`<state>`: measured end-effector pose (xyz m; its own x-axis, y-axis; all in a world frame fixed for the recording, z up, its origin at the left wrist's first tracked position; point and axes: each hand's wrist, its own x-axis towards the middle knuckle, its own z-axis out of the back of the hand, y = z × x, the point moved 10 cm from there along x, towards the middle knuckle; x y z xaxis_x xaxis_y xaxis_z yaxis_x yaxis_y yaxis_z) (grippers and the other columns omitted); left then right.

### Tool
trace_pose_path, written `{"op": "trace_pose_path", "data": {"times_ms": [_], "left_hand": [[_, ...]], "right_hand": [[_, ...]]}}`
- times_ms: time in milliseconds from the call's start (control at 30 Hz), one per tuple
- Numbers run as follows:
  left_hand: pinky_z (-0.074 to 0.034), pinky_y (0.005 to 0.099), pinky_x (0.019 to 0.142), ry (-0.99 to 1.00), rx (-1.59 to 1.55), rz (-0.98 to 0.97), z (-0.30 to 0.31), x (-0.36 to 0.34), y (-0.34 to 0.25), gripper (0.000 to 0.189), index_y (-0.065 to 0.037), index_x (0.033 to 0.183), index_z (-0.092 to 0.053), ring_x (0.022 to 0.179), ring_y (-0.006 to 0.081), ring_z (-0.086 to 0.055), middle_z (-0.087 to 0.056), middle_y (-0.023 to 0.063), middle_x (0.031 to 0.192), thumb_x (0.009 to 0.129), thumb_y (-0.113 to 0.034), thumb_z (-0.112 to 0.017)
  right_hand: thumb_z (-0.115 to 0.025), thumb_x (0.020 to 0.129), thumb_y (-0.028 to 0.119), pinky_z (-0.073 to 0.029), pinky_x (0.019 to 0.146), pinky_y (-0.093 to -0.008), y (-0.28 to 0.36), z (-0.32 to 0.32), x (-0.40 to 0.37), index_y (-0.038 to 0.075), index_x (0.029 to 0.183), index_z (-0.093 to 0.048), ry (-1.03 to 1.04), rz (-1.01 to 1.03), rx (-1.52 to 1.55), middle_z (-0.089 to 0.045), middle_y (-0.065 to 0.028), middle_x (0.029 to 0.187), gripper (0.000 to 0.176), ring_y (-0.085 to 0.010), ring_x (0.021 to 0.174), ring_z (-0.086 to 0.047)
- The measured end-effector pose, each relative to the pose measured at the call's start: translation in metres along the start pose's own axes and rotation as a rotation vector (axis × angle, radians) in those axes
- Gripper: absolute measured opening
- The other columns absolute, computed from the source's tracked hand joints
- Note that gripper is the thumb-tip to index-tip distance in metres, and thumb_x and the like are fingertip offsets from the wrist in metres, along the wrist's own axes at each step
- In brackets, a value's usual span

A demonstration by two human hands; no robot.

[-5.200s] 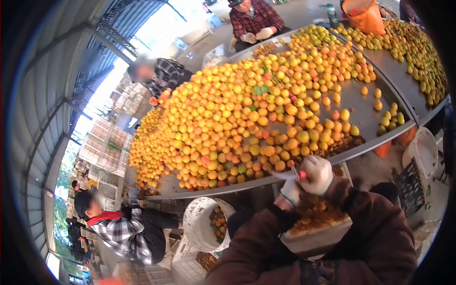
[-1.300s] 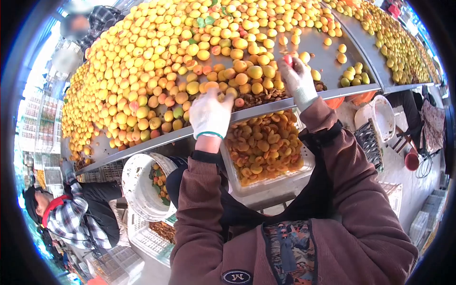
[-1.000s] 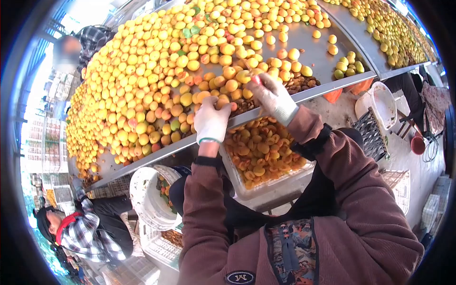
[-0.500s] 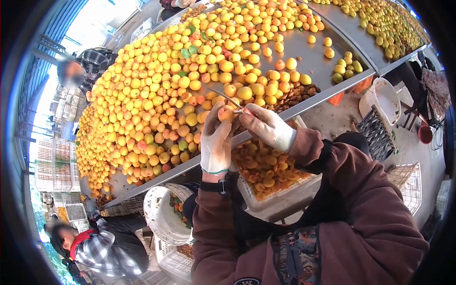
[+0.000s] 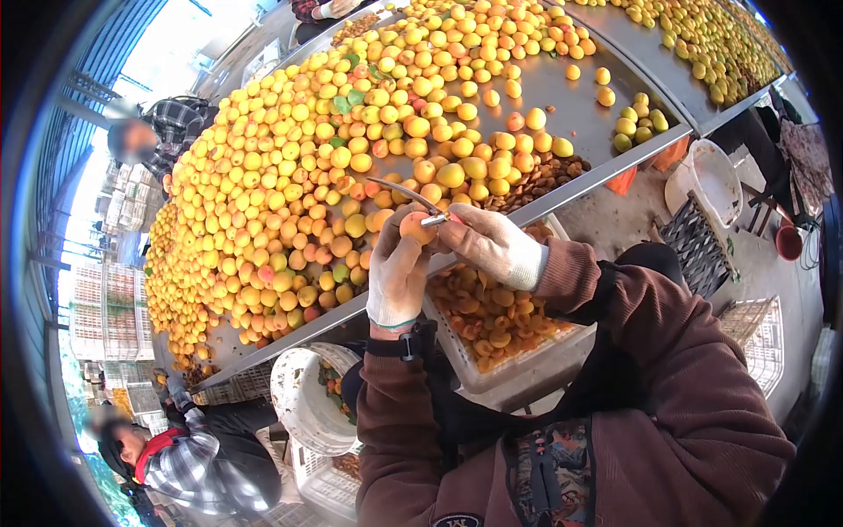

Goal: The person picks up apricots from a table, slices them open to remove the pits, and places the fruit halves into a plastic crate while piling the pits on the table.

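An orange-yellow apricot (image 5: 416, 227) sits in the closed fingers of my left hand (image 5: 397, 279), which wears a pale work glove. My right hand (image 5: 497, 246), gloved too, is closed around a small knife (image 5: 401, 190) with a thin curved blade. The blade reaches up and left past the top of the apricot, and its metal base is at the fruit's right side. Most of the knife's handle is hidden by my fingers. Both hands are over the near edge of a metal table (image 5: 562, 97) heaped with whole apricots (image 5: 290, 167). Pits (image 5: 549, 180) lie near its rim.
Below my hands stands a crate (image 5: 518, 373) of split apricots (image 5: 492, 321). A white bucket (image 5: 299, 400) is at its left. One person (image 5: 189, 461) works at the lower left, another (image 5: 176, 123) across the table. A white tub (image 5: 707, 180) stands at the right.
The knife has tilted, its blade now lower and farther left across the apricot's top. Both hands have shifted slightly down; the apricot remains in my left hand.
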<state>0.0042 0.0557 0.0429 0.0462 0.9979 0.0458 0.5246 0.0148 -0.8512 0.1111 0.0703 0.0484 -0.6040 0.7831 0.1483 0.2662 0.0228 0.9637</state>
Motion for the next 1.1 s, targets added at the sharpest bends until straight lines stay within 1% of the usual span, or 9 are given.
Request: {"op": "trace_pose_path", "data": {"times_ms": [67,133,233,433,700,767,900,967,1100], "left_hand": [[-0.047,0.0365,0.094,-0.002,0.010,0.006,-0.001,0.001,0.003,0.031,0.000,0.124,-0.053,0.103,0.0194,-0.059,-0.060,0.0097,0.113,0.097,-0.016,-0.055],[-0.047,0.0345,0.094,-0.027,0.027,-0.039,0.002,0.001,0.005,0.038,0.000,0.124,-0.053,0.104,0.0178,-0.058,-0.059,0.0089,0.114,0.100,-0.029,-0.056],[-0.046,0.0335,0.094,-0.046,-0.017,-0.043,0.001,-0.001,0.011,0.045,-0.001,0.123,-0.054,0.106,0.0165,-0.057,-0.059,0.0076,0.115,0.099,-0.039,-0.057],[-0.046,0.0326,0.093,-0.069,0.052,-0.057,0.009,-0.002,0.013,0.045,-0.003,0.119,-0.056,0.104,0.0166,-0.057,-0.059,0.0059,0.114,0.099,-0.043,-0.055],[-0.047,0.0315,0.088,-0.218,0.123,-0.040,0.024,-0.001,0.021,0.042,-0.005,0.117,-0.055,0.100,0.0149,-0.057,-0.059,0.0036,0.108,0.100,-0.043,-0.052],[-0.046,0.0302,0.087,-0.245,0.185,-0.043,0.030,0.000,0.021,0.044,-0.005,0.117,-0.055,0.099,0.0138,-0.057,-0.060,0.0031,0.105,0.100,-0.046,-0.051],[-0.045,0.0286,0.086,-0.308,0.485,-0.131,0.032,-0.001,0.007,0.034,-0.002,0.112,-0.059,0.095,0.0127,-0.055,-0.061,0.0036,0.103,0.101,-0.033,-0.050],[-0.044,0.0283,0.085,-0.326,0.545,-0.159,0.028,0.000,0.001,0.031,-0.001,0.110,-0.060,0.094,0.0128,-0.055,-0.061,0.0039,0.103,0.101,-0.029,-0.050],[-0.046,0.0272,0.084,-0.430,0.751,-0.253,0.028,-0.004,-0.015,0.029,0.002,0.110,-0.059,0.091,0.0137,-0.055,-0.062,0.0059,0.102,0.102,-0.023,-0.049]], "right_hand": [[-0.051,0.102,0.038,-0.041,0.067,-0.0198,-0.003,0.001,0.000,0.005,0.112,-0.055,-0.005,0.021,-0.006,-0.051,0.0061,0.088,0.035,-0.0026,0.078,-0.045],[-0.051,0.102,0.037,-0.046,0.074,-0.0261,-0.004,0.005,0.000,0.000,0.114,-0.057,-0.049,0.028,-0.071,-0.058,-0.0002,0.090,0.040,-0.0077,0.086,-0.051],[-0.050,0.102,0.038,-0.047,0.071,-0.0294,-0.011,0.006,-0.003,0.000,0.109,-0.056,-0.138,0.088,-0.073,-0.059,-0.0048,0.085,0.039,-0.0111,0.081,-0.053],[-0.048,0.103,0.038,-0.047,0.068,-0.0360,0.000,0.005,-0.009,0.001,0.100,-0.052,-0.254,0.164,-0.313,-0.057,-0.0186,0.078,0.038,-0.0224,0.072,-0.056],[-0.046,0.103,0.038,-0.048,0.066,-0.0382,-0.025,0.001,-0.003,0.002,0.096,-0.047,-0.326,0.044,-0.334,-0.056,-0.0193,0.077,0.036,-0.0320,0.070,-0.059],[-0.047,0.102,0.037,-0.048,0.066,-0.0412,-0.027,0.002,-0.002,0.002,0.098,-0.047,-0.363,0.102,-0.332,-0.058,-0.0217,0.077,0.035,-0.0394,0.074,-0.061],[-0.050,0.099,0.036,-0.049,0.066,-0.0443,-0.033,0.007,0.001,0.003,0.099,-0.047,-0.349,0.064,-0.426,-0.061,-0.0229,0.077,0.033,-0.0429,0.079,-0.063],[-0.055,0.096,0.033,-0.050,0.065,-0.0466,-0.026,0.007,0.010,0.003,0.100,-0.046,-0.245,0.025,-0.736,-0.063,-0.0221,0.078,0.032,-0.0438,0.080,-0.063],[-0.059,0.093,0.032,-0.051,0.063,-0.0471,-0.003,0.009,0.015,0.003,0.098,-0.048,-0.182,0.026,-0.999,-0.065,-0.0183,0.077,0.031,-0.0411,0.077,-0.065]]}}
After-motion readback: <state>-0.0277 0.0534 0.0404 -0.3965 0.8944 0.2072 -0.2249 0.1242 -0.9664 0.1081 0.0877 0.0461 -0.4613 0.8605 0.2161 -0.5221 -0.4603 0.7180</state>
